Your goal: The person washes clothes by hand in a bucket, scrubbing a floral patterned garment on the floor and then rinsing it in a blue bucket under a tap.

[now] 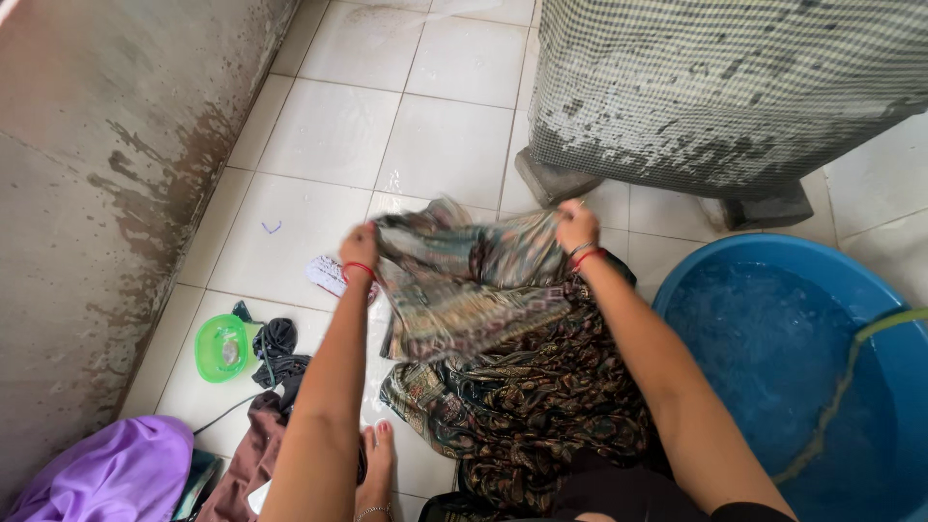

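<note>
A large patterned cloth (483, 319) in dark green, brown and grey hangs wet over the white tiled floor (329, 135). My left hand (360, 246) grips its upper left edge, and my right hand (576, 225) grips its upper right edge. Between them the top of the cloth is stretched out, while the rest falls in folds towards my lap. Both wrists wear red bands. My bare foot (377, 464) rests on the tiles below the cloth.
A blue basin (735, 280) of water with a green hose (889, 324) stands at right. A tiled tank (715, 87) rises behind. At left lie a green soap dish (223, 348), dark clothes (275, 350), a purple garment (116, 474) and a stained wall (106, 174).
</note>
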